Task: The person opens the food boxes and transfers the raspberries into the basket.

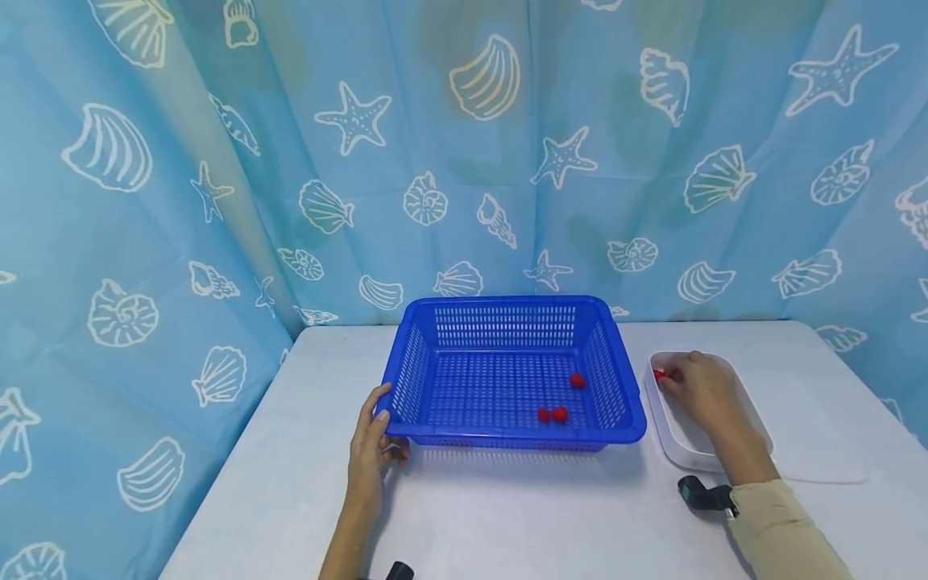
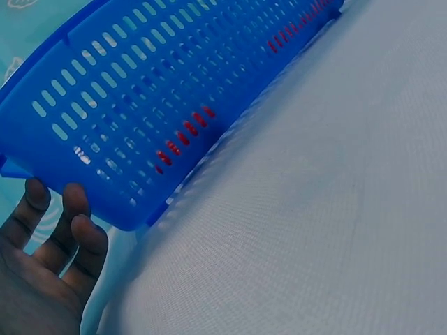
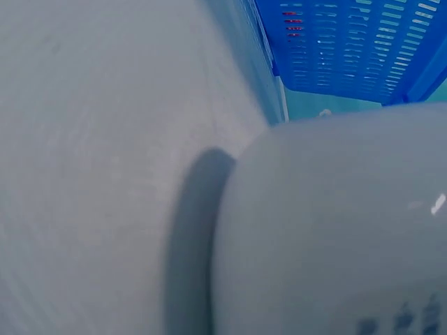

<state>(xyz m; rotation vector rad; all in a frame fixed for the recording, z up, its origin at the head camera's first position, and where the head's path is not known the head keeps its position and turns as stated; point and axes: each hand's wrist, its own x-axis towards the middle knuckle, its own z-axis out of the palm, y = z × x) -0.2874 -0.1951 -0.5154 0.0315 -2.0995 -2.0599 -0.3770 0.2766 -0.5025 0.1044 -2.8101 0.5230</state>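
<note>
A blue plastic basket (image 1: 507, 439) with slotted sides stands at the middle of the table. My left hand (image 1: 367, 455) holds its front left corner by the rim; in the left wrist view the fingertips (image 2: 75, 199) lie against the corner. Inside the basket are a small red rounded piece (image 1: 577, 380) near the right side and two more (image 1: 559, 414) near the front. To the right, my right hand (image 1: 706, 395) reaches into a white oblong container (image 1: 681, 451) and pinches a small red piece (image 1: 658, 374) at its far left. The right wrist view shows the container's outer wall (image 3: 328, 230), which hides the hand.
A white flat lid-like sheet (image 1: 805, 427) lies right of the container. Blue curtains (image 1: 464, 161) with shell and starfish prints hang behind and left of the white table (image 1: 507, 515). Dark wrist cameras (image 1: 702, 493) sit on both wrists.
</note>
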